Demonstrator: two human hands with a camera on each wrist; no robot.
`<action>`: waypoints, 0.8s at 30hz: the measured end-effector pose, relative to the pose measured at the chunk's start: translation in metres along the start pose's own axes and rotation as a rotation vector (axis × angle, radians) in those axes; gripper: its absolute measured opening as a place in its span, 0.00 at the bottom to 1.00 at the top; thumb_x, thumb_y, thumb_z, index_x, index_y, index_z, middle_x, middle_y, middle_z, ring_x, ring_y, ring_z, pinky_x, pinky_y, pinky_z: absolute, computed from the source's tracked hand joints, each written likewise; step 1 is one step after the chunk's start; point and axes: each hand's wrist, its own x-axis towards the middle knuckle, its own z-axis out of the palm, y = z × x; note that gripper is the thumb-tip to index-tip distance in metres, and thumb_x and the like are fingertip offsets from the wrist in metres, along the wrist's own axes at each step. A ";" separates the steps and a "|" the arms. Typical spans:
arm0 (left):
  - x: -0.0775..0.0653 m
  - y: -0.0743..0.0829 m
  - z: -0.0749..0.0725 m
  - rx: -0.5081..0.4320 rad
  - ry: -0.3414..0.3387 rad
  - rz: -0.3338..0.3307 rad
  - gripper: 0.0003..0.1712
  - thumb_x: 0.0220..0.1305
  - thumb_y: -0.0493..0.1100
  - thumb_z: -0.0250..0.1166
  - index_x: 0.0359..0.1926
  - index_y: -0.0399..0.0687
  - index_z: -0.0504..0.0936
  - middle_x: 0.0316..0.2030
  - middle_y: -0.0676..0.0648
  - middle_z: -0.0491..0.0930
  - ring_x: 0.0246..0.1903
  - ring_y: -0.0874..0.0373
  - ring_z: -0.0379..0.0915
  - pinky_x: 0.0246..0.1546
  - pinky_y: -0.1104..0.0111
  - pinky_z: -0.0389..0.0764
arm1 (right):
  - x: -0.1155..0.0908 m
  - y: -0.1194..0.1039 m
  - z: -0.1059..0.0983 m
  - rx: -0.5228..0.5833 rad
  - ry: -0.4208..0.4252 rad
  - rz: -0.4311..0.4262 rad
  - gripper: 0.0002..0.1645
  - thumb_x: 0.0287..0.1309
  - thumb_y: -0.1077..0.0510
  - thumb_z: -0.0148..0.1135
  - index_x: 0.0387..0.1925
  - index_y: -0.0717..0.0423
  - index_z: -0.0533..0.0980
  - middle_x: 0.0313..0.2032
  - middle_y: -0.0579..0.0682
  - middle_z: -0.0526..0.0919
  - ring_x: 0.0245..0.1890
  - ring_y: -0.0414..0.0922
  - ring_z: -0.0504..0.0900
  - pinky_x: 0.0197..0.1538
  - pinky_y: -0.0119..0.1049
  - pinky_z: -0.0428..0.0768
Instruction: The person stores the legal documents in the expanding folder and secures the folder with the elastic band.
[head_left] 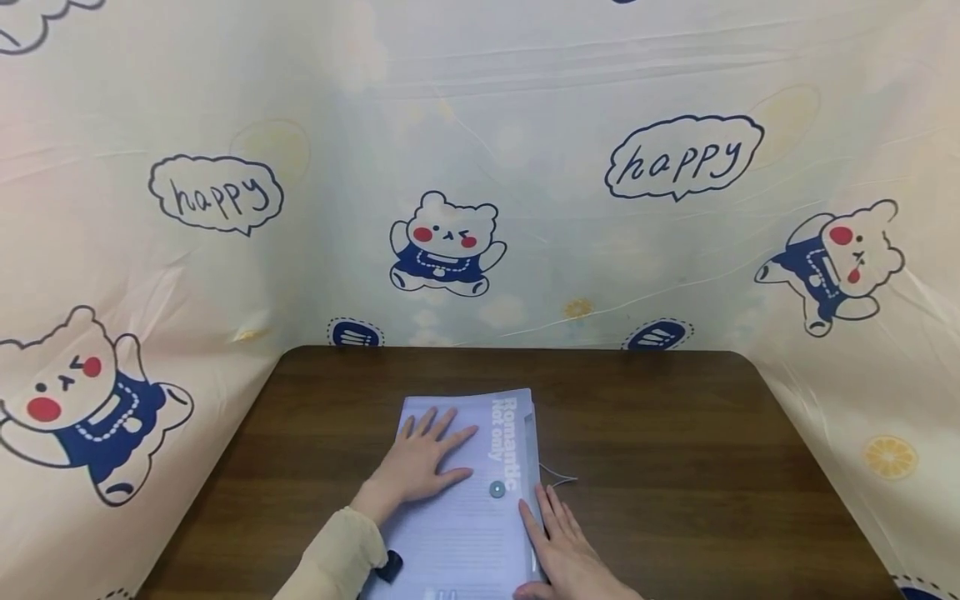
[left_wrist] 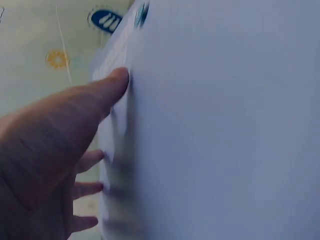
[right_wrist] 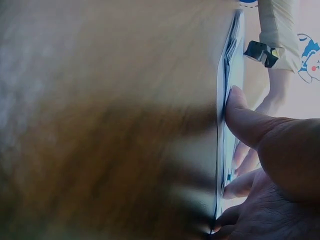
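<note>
A light lilac-blue file folder (head_left: pixel 457 533) with white lettering lies on the dark wooden table (head_left: pixel 675 450), its long side pointing away from me. It has a small round grey-green button (head_left: pixel 497 489) near its right side, and a thin string (head_left: pixel 561 477) sticks out past that edge. My left hand (head_left: pixel 423 461) presses flat on the cover, fingers spread. Along the right edge rests my right hand (head_left: pixel 562 546), its fingers straight and touching the folder. From the right wrist, the layered side of the folder (right_wrist: pixel 230 55) shows thin, with the thumb against its top.
A dark wrist camera (head_left: pixel 389 567) sits at the left cuff, over the folder's left edge. Behind and beside the table hangs a pale curtain (head_left: pixel 540 250) printed with bears and "happy" bubbles. The table's far edge runs just beyond the folder.
</note>
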 end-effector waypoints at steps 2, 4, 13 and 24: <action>-0.003 -0.009 -0.004 -0.042 -0.018 -0.014 0.44 0.75 0.74 0.61 0.84 0.69 0.67 0.87 0.40 0.58 0.86 0.29 0.50 0.82 0.27 0.53 | -0.001 0.000 0.000 -0.008 0.005 0.003 0.69 0.49 0.27 0.80 0.78 0.67 0.69 0.79 0.78 0.64 0.79 0.73 0.67 0.71 0.65 0.78; -0.007 -0.019 -0.009 -0.079 -0.033 -0.027 0.46 0.73 0.74 0.62 0.85 0.68 0.66 0.88 0.39 0.56 0.86 0.28 0.47 0.82 0.27 0.51 | -0.001 0.000 0.000 -0.014 0.001 0.006 0.69 0.49 0.27 0.80 0.79 0.67 0.68 0.79 0.78 0.64 0.79 0.72 0.66 0.71 0.65 0.78; -0.021 -0.063 -0.024 -0.119 -0.076 -0.054 0.59 0.65 0.77 0.69 0.87 0.58 0.62 0.88 0.33 0.51 0.86 0.27 0.45 0.81 0.25 0.49 | 0.000 0.000 0.000 -0.018 0.014 0.008 0.70 0.48 0.28 0.81 0.79 0.68 0.68 0.79 0.78 0.63 0.79 0.73 0.66 0.71 0.67 0.78; -0.027 -0.080 -0.029 -0.084 -0.094 -0.058 0.64 0.60 0.80 0.70 0.87 0.55 0.61 0.88 0.36 0.52 0.86 0.26 0.47 0.80 0.24 0.50 | 0.000 0.002 0.002 -0.029 0.022 -0.001 0.70 0.47 0.26 0.80 0.79 0.68 0.68 0.79 0.78 0.64 0.79 0.73 0.66 0.70 0.66 0.78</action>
